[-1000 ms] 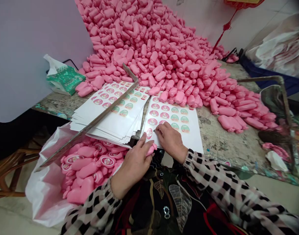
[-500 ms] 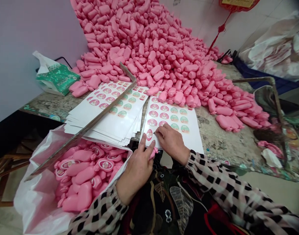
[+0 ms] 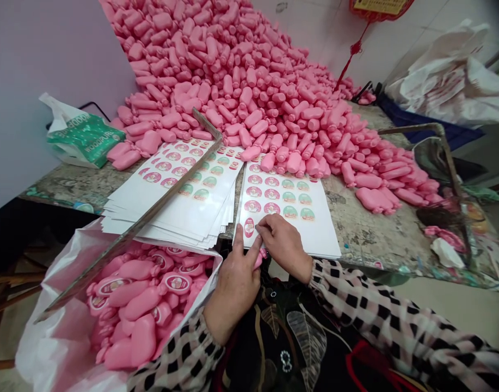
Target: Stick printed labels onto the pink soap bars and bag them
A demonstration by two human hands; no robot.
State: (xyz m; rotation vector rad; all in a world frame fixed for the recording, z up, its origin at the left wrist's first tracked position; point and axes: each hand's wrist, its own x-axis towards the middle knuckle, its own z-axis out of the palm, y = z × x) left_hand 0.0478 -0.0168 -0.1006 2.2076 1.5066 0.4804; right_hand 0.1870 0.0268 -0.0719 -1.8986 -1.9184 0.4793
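Note:
My left hand (image 3: 234,283) is closed around a pink bottle-shaped piece (image 3: 259,259), mostly hidden by the fingers. Its index finger stretches out along the left side of a pink oval sticker (image 3: 248,227). That sticker lies at the lower left corner of a white label sheet (image 3: 323,231). Thumb and fingers of my right hand (image 3: 285,243) are pinched together at the sticker's right edge. The sheet also bears rows of pink and green labels. Whether the sticker's edge is lifted is too small to tell.
Pink bottles (image 3: 228,81) are heaped at the back. A metal bar (image 3: 151,209) crosses a second stack of label sheets (image 3: 127,190). At lower left, a white sack (image 3: 49,326) holds labelled bottles. A green tissue pack (image 3: 86,139) stands at left, a metal frame (image 3: 451,158) at right.
The view has shifted slightly. My left hand's index finger is straighter beside the sticker. The right fingertips stay at the sticker's edge, with little movement.

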